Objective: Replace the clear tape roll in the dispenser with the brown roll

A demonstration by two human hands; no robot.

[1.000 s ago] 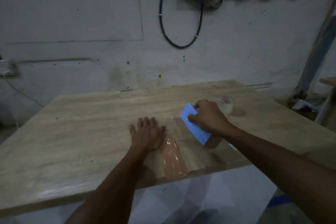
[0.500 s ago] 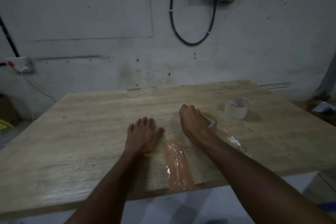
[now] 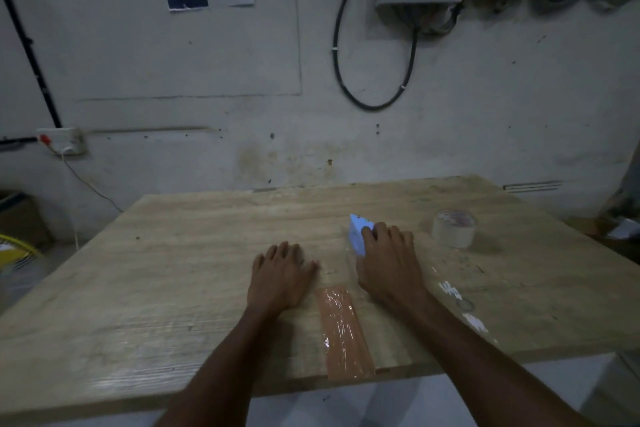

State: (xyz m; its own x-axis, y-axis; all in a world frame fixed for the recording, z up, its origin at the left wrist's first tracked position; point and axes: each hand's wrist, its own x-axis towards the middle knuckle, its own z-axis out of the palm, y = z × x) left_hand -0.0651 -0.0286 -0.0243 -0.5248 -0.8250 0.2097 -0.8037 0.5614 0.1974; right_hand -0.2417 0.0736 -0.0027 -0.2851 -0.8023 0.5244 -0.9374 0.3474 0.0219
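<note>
My right hand [image 3: 388, 263] lies over the blue dispenser [image 3: 356, 234], fingers curled across its top and gripping it against the table [image 3: 207, 253]. Only the blue nose shows beyond my knuckles; the roll inside is hidden under my palm, so I cannot tell its colour from here. My left hand [image 3: 278, 276] is flat on the wood, fingers spread, holding nothing.

Between my wrists a strip of brown tape [image 3: 344, 329] runs to the near edge of the table, stuck down and shiny. I take that as a test pull, which suggests the brown roll is already seated and the swap is nearly done. The clear roll [image 3: 453, 228] stands by itself off to the right, well apart from the dispenser.

A second ago I had the dispenser tilted up with its blue side facing me; half a second ago it was coming down under my hand. Now it rests lower and further from the strip, while my left hand has barely shifted.
</note>
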